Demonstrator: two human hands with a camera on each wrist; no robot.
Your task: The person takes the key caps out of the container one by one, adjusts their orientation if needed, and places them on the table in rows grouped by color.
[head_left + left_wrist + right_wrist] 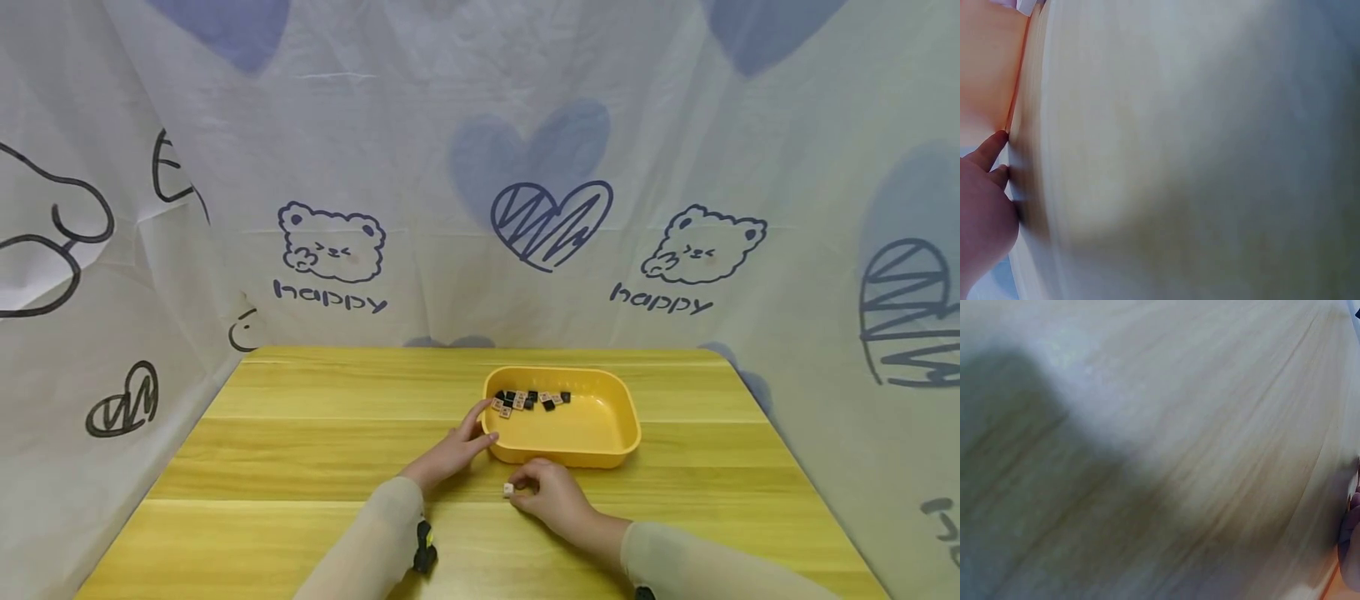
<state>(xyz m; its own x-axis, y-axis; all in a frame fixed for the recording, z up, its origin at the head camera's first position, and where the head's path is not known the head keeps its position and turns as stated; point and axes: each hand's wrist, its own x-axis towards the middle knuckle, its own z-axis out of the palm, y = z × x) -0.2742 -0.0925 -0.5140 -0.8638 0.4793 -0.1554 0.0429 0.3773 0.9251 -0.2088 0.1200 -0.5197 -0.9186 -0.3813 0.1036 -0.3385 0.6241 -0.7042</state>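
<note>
Pinching a white tile [508, 490], the right hand [553, 498] nears the tray [600, 446].

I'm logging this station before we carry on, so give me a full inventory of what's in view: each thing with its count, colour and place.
Tray: one, yellow, on the table right of centre.
Small tiles: a cluster, black and pale, count too small to tell, in the tray's far left part.
White piece: one, white, on the table just in front of the tray.
Table: one, yellow wood grain, fills the foreground.
Backdrop sheet: white with blue hearts, bears and "happy" print, behind and at both sides.
Left hand: one, pale sleeve, fingers straight against the tray's left end.
Right hand: one, pale sleeve, pinches the white piece.
</note>
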